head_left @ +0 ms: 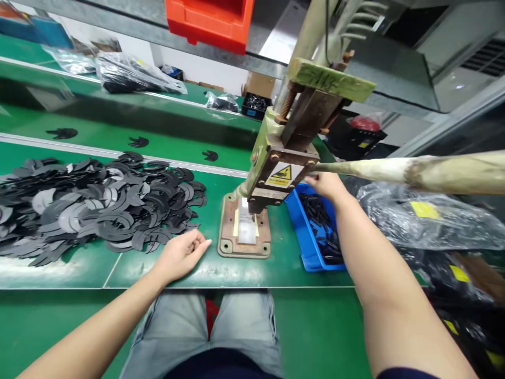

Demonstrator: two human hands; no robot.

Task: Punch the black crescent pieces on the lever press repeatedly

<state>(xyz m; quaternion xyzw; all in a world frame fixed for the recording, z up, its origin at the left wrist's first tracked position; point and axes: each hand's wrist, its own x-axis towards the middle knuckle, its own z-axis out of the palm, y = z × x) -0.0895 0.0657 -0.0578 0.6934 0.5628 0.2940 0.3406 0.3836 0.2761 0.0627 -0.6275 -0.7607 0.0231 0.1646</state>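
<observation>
On the green bench, my left hand (184,254) rests with its fingers curled in and the thumb alongside, with nothing visible in it. It lies between a heap of dark grey curved flat pieces (118,226) and the base plate (244,251) of a hand press (284,158). A pale clear block (246,231) sits on that base below the ram. My right hand (328,185) reaches under the press lever to the far end of a blue bin (305,252) of small black parts (325,231). Its fingers are closed, and the press partly hides the fingertips.
The press lever (434,171) sticks out to the right above my right arm. Beyond the bench, several dark pieces (139,142) lie spaced along a green strip. An orange bin (211,23) hangs overhead. Plastic-wrapped bundles (426,216) stand at the right.
</observation>
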